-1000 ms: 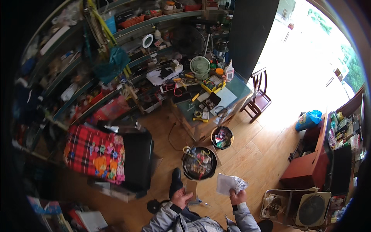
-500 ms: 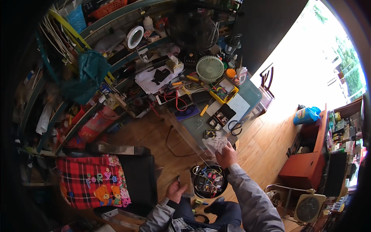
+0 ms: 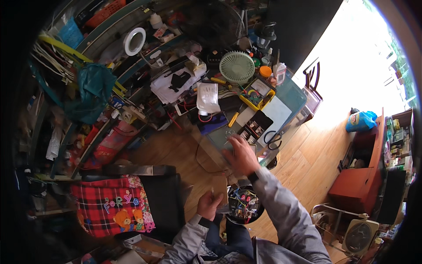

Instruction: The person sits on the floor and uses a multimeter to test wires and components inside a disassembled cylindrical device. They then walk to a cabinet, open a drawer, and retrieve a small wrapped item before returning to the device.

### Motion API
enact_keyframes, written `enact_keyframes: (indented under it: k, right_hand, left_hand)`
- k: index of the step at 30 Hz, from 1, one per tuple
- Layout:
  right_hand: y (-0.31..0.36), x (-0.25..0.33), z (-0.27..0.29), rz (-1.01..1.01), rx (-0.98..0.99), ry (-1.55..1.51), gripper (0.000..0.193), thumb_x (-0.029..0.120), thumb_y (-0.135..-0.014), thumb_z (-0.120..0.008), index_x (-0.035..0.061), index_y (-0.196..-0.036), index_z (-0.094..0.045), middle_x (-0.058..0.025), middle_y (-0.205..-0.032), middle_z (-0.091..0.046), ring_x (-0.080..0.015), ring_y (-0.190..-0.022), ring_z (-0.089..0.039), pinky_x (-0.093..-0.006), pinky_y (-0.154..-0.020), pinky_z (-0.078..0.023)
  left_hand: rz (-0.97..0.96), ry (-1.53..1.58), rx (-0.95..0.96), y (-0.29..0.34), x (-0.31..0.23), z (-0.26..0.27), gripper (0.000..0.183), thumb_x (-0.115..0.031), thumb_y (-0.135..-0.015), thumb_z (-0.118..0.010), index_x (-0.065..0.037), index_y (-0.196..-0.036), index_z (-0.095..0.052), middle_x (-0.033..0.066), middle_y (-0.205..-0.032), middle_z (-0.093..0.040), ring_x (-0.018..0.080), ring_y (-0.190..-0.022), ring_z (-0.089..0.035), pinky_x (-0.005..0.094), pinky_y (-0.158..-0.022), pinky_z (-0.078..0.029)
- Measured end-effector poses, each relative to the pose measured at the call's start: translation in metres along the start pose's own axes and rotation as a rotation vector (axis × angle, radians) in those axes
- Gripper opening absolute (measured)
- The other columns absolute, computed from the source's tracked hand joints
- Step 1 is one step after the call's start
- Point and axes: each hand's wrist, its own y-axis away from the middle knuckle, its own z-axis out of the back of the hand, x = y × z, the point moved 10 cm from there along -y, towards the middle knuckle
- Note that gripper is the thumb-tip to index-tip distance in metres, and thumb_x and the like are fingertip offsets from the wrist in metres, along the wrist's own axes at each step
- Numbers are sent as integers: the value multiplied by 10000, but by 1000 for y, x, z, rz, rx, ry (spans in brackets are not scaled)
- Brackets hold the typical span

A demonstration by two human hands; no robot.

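Observation:
My right hand is over the near edge of the workbench, fingers apart, with nothing visible in it. It is slightly blurred. A clear plastic bag with pale contents rests on the clutter farther back. My left hand is closed, thumb against fingers, around something small and thin that I cannot make out. Close to it is a flat brown panel. Between my forearms, near my lap, sits a round black housing with a circuit board and coloured wires inside.
On the bench stand a green fan, a yellow-framed meter, a black case of small parts and black-handled scissors. A black chair with a red plaid cloth is at the left; a red cabinet is at the right.
The plastic bag has left my right hand and now lies farther back on the bench. My right hand has opened and shifted left. My left hand has moved slightly upward in view.

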Motion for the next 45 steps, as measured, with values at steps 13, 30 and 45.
enact_keyframes:
  k: [13,30,45]
  right_hand:
    - [192,-69,-36,-653,-58,-1411,338,225,-1081,-666,-20,-1312,-676,-44,-1110,-758,-99,-953,-705,-298,-823,-600]
    - [163,-99,-67,-935,-589,-1466,286,270,-1106,-595,48,-1282,-637,-88,-1077,-760,-191,-818,-769,-278,-589,-637]
    - [57,-182,-68,-934,-444,-820,205,123,-1040,-659,-43,-1155,-697,-68,-883,-755,-104,-693,-679,-277,-620,-559]
  left_hand:
    - [-113,-192,222,-27,-20,-102,303,-157,-1014,-759,-12,-1271,-690,38,-1167,-751,105,-1005,-697,277,-902,-566]
    - [267,10,433,-120,-41,-66,233,-58,-1060,-641,9,-1280,-676,65,-1143,-763,142,-990,-727,322,-933,-591]
    - [299,1,318,-184,-55,-41,157,-106,-1070,-643,-41,-1208,-677,57,-1085,-758,156,-946,-733,320,-877,-612]
